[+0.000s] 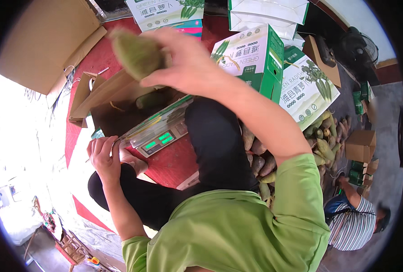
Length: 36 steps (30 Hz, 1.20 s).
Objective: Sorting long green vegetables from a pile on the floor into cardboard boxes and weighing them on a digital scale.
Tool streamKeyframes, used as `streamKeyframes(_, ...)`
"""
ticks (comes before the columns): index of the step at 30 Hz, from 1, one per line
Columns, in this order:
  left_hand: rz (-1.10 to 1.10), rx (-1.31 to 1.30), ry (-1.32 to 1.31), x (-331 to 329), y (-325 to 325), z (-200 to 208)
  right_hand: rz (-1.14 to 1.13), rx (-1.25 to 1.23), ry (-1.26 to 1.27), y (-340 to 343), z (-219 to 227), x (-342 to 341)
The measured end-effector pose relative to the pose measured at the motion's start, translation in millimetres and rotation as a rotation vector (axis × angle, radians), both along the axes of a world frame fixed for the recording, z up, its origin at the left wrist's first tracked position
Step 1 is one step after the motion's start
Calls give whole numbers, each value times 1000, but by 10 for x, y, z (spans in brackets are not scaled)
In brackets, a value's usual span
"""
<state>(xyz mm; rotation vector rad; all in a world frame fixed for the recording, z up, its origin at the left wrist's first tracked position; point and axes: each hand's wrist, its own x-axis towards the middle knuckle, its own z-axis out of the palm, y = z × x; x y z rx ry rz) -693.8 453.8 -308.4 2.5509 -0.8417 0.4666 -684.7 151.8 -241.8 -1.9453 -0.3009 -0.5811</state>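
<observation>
The right hand (183,59) grips a green radish (137,55) up by the open box (107,93), seemingly to clear its flaps, while the left hand (105,156) (curled; whether gripping, I cannot tell) is near its corner, perhaps steadying it by the scale (181,130).

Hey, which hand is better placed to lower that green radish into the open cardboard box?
Probably the right hand: it grips the green radish, close to the open cardboard box. The left hand is by the scale, away from the radish.
</observation>
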Motion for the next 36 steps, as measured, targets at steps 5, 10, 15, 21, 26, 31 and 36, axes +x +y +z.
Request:
streamKeyframes(5,-27,8,26,29,51,-61,14,-686,314,382,-431,300)
streamKeyframes(10,-18,49,-4,19,136,-81,-99,-563,250,403,-504,117)
streamKeyframes(15,-13,91,-36,50,105,-153,-261,-150,-80,-85,-252,-660)
streamKeyframes(21,-31,100,-27,65,106,-159,-629,296,150,-756,-835,-2074)
streamKeyframes(26,-32,64,-44,78,149,-145,-940,435,664,-1013,-2132,-3242)
streamKeyframes(31,-43,43,-94,112,188,-195,-1182,176,965,-1013,-2920,-4244)
streamKeyframes(36,16,41,-124,79,177,-171,-1465,78,1082,-1361,-3051,-4870)
